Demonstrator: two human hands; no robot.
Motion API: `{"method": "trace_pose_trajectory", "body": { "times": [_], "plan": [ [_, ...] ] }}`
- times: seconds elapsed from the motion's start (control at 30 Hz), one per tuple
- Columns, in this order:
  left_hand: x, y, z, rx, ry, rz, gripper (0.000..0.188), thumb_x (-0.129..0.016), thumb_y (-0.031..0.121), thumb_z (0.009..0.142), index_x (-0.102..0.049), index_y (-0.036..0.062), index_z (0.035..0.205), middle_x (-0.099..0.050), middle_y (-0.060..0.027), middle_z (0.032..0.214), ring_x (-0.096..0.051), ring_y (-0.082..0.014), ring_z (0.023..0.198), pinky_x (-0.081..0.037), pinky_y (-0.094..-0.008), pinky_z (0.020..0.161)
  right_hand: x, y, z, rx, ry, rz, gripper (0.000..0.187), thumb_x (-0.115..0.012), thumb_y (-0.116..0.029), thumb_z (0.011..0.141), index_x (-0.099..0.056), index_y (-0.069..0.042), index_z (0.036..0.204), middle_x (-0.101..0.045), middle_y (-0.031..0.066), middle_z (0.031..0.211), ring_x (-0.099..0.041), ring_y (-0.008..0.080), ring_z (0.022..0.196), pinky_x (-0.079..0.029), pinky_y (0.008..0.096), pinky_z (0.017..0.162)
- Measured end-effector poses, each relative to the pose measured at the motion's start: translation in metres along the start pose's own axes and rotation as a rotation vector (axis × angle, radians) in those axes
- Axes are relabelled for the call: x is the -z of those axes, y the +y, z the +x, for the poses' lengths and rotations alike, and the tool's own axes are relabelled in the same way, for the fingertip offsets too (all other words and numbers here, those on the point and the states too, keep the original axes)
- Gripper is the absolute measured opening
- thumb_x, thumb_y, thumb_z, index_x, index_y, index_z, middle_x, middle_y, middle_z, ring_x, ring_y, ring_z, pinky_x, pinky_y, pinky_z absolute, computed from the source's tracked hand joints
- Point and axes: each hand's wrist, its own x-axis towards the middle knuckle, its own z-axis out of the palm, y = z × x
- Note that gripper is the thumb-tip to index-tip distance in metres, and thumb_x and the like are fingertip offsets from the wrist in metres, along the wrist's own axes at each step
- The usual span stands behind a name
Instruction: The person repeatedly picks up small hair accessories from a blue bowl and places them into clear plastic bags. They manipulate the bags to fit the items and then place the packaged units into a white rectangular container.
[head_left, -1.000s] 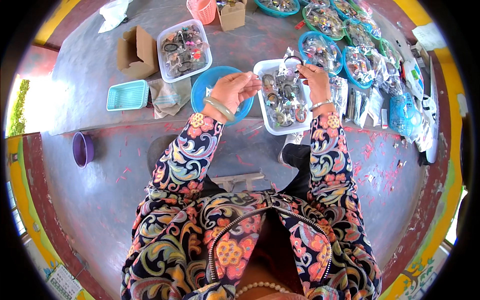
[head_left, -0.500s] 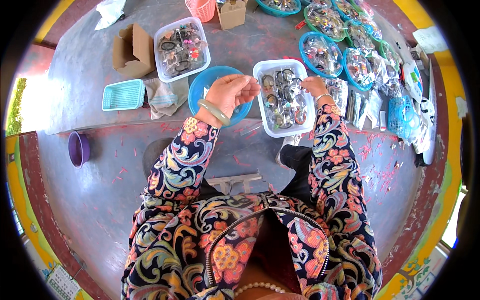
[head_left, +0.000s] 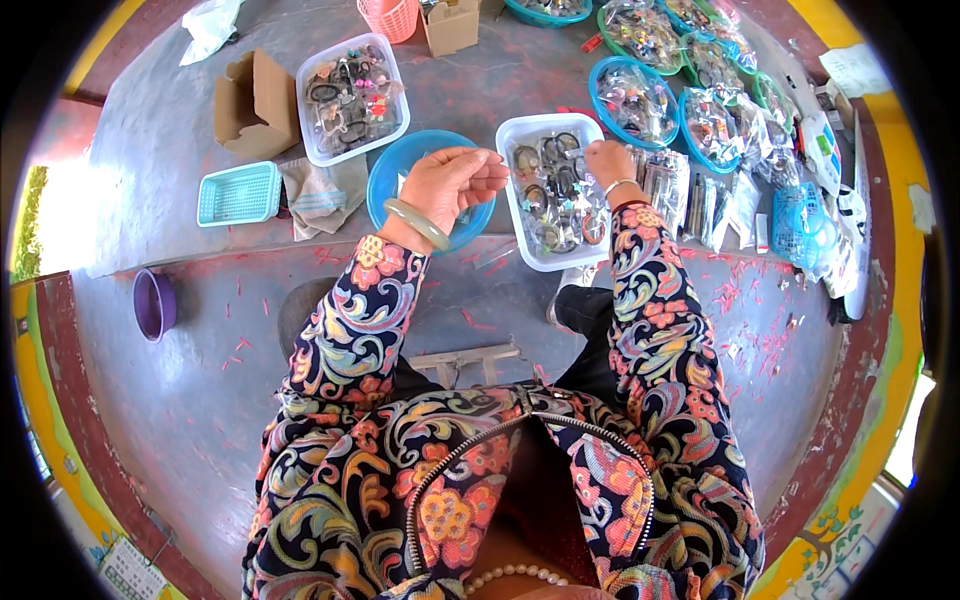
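Note:
My left hand (head_left: pixel 450 185) hovers over a round blue basin (head_left: pixel 392 180), a pale green bangle on its wrist. Its fingertips are pinched toward the right on what looks like a small clear packet (head_left: pixel 500 160). My right hand (head_left: pixel 607 160) rests at the upper right corner of a white rectangular tray (head_left: pixel 553 264) full of bracelets and rings. Its fingers dip among them, and what they grip is hidden. The tray lies just right of the basin, on a grey surface.
At the back left are a second white tray (head_left: pixel 306 125) of trinkets, an open cardboard box (head_left: pixel 255 100), a teal basket (head_left: pixel 238 193) and a folded cloth (head_left: pixel 318 190). Round blue baskets (head_left: pixel 633 100) and bagged packets (head_left: pixel 700 200) crowd the right. A purple bowl (head_left: pixel 153 303) is at the left.
My left hand has left the white tray and moved left over the blue basin. My right hand stays at the tray's upper right.

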Motion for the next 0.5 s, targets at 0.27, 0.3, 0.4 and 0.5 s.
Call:
{"method": "trace_pose_trajectory", "body": {
  "times": [0.27, 0.3, 0.4, 0.5],
  "plan": [
    [-0.004, 0.007, -0.001, -0.032, 0.000, -0.019, 0.024, -0.049, 0.019, 0.088, -0.057, -0.0006, 0.099, -0.062, -0.0131, 0.095, -0.059, -0.0194, 0.089, -0.047, -0.0265, 0.074, -0.063, 0.008, 0.001, -0.012, -0.225, -0.060, 0.027, -0.045, -0.015, 0.079, -0.063, -0.001, 0.095, -0.057, 0.0198, 0.105, -0.055, 0.0323, 0.100, -0.044, 0.0385, 0.085],
    [-0.004, 0.009, -0.003, -0.037, 0.000, -0.026, 0.024, -0.049, 0.019, 0.088, -0.057, -0.0007, 0.099, -0.062, -0.0131, 0.095, -0.059, -0.0194, 0.089, -0.046, -0.0264, 0.074, -0.063, 0.011, 0.002, -0.046, -0.231, -0.034, 0.028, -0.045, -0.015, 0.079, -0.062, -0.001, 0.097, -0.057, 0.0195, 0.107, -0.055, 0.0323, 0.101, -0.044, 0.0382, 0.086],
    [0.002, 0.028, -0.015, -0.104, 0.012, -0.056, 0.025, -0.049, 0.020, 0.088, -0.057, -0.0016, 0.100, -0.062, -0.0135, 0.095, -0.059, -0.0196, 0.088, -0.046, -0.0261, 0.074, -0.063, 0.005, 0.010, 0.080, -0.176, -0.011, 0.026, -0.046, -0.015, 0.079, -0.063, -0.006, 0.096, -0.059, 0.0186, 0.102, -0.055, 0.0322, 0.099, -0.044, 0.0394, 0.085],
    [0.011, 0.052, -0.025, -0.230, 0.029, -0.093, 0.027, -0.049, 0.020, 0.088, -0.056, -0.0027, 0.101, -0.061, -0.0143, 0.095, -0.059, -0.0199, 0.089, -0.046, -0.0258, 0.074, -0.038, -0.025, 0.002, 0.234, -0.070, 0.048, 0.022, -0.049, -0.013, 0.075, -0.065, -0.007, 0.087, -0.061, 0.0183, 0.092, -0.058, 0.0334, 0.089, -0.045, 0.0416, 0.079]
  ]
}}
